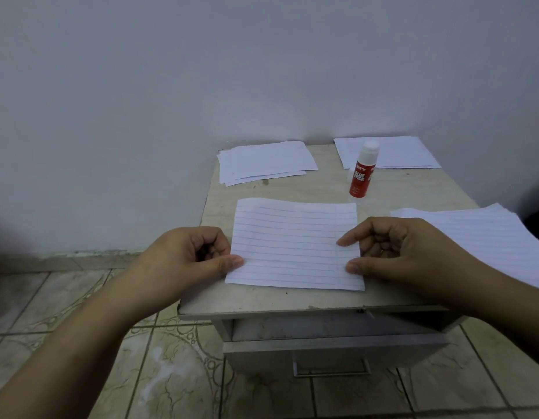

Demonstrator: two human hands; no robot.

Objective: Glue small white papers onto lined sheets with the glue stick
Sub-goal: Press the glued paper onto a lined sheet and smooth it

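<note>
A lined sheet [292, 243] lies flat in the middle of the small table [292, 189]. My left hand [189, 255] pinches its left edge with the thumb on top and the fingers curled. My right hand [395, 252] pinches its right edge, thumb and forefinger on the paper. A red glue stick [362, 172] with a white cap stands upright just behind the sheet. Small white papers [265, 161] lie in a stack at the back left, and another stack of white papers [392, 152] lies at the back right.
A pile of lined sheets [485, 234] lies at the table's right edge. Under the tabletop a drawer [331, 349] with a metal handle stands partly pulled out. The table is against a white wall, with tiled floor [81, 313] to its left.
</note>
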